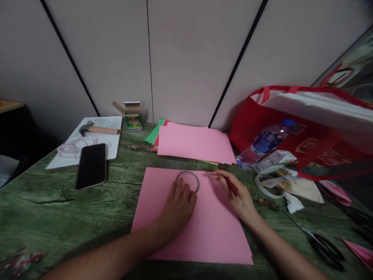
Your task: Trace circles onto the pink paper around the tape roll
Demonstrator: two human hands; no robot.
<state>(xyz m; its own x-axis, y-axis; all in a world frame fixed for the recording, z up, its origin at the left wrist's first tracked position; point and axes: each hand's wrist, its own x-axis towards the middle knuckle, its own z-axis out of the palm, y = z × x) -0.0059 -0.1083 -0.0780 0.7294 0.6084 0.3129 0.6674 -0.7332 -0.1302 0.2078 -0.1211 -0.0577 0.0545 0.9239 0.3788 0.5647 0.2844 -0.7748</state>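
A thin grey ring [198, 179] lies flat near the top edge of a stack of pink paper [210, 229]. My left hand [180, 204] rests on the paper with bent fingers over the ring's lower edge, holding it against the sheet; the thumb is hard to make out. My right hand [237, 194] is closed around a slim red pencil [230, 184], which slants up and to the left. This hand is over the right side of the paper, to the right of the ring, and the pencil is apart from the ring.
Behind the stack lie more pink sheets [195, 142]. On the left are a phone [91, 165], a hammer [103, 130] and a small open box [134, 121]. A bottle [262, 144], a red bag [247, 120], a tape roll [264, 188] and scissors [323, 247] are on the right.
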